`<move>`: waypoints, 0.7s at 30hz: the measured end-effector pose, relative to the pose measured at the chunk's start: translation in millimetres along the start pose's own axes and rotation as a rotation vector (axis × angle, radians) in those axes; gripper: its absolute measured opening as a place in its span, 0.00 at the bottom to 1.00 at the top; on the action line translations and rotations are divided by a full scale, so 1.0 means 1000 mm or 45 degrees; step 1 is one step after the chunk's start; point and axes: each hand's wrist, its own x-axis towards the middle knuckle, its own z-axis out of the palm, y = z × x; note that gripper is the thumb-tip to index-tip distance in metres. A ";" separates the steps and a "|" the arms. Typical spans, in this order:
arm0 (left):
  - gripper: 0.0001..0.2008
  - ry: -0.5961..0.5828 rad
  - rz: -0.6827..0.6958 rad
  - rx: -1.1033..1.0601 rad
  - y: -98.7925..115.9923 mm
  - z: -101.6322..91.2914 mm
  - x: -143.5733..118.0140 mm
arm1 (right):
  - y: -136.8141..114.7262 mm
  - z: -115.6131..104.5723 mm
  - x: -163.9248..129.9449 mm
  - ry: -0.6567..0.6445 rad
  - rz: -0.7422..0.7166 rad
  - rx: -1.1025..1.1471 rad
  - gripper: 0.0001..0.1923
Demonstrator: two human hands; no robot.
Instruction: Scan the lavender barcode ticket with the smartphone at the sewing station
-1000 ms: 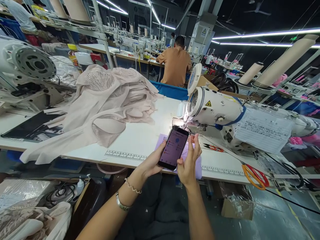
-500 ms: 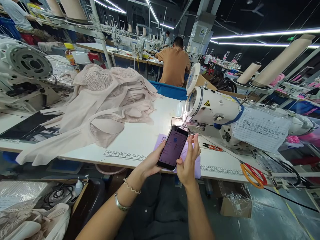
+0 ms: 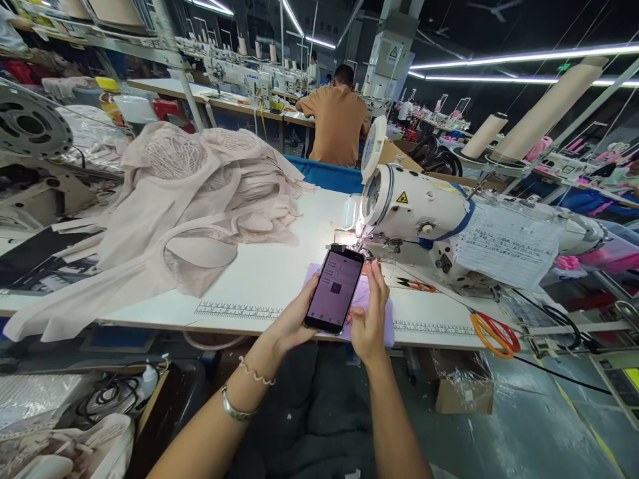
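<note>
A black phone with a lit pinkish screen is held upright over the table's front edge. My left hand grips its lower left side from beneath. My right hand steadies the phone's right edge, fingers raised beside the screen. Under the phone a lilac paper sheet lies flat on the white table. Just beyond stands the white sewing machine, its needle area lit by a small lamp.
A heap of beige lace garments covers the table's left half. Orange-handled scissors and small snips lie to the right. A person in an orange shirt sits ahead with their back turned. Cables and bags lie under the table at left.
The view has shifted so everything sits slightly lower and left. The phone screen now shows a different page with a small dark square. Both hands keep their hold.
</note>
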 end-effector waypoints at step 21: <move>0.26 0.098 0.000 0.017 0.002 0.005 -0.004 | 0.001 0.000 0.000 -0.019 0.003 -0.060 0.36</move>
